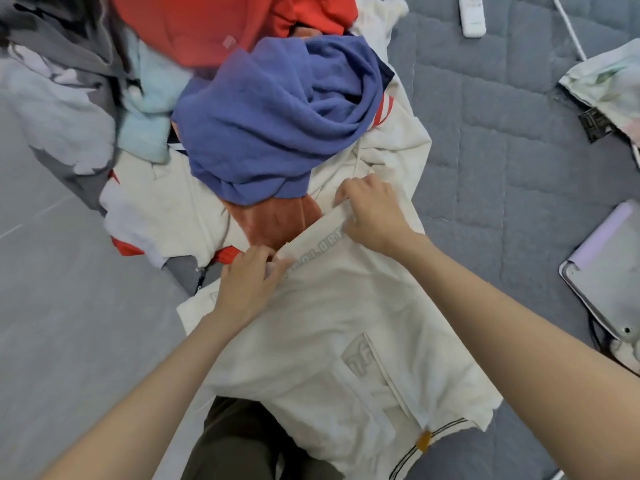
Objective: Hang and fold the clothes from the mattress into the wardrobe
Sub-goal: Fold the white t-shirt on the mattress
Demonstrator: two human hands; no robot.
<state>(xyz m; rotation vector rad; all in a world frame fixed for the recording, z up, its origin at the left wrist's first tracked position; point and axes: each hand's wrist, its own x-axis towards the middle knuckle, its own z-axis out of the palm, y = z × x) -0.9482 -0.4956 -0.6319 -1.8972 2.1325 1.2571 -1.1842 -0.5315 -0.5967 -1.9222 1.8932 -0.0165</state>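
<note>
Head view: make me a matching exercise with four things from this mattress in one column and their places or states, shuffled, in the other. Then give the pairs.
Things:
1. blue garment
2. cream garment
3. remote control
4. silver device

Places or states:
A. held at its folded edge by the left hand and the right hand
B. near the picture's top edge, on the mattress
C. crumpled atop the clothes pile
D. at the picture's right edge

Pairs: 1-C, 2-A, 3-B, 4-D.
</note>
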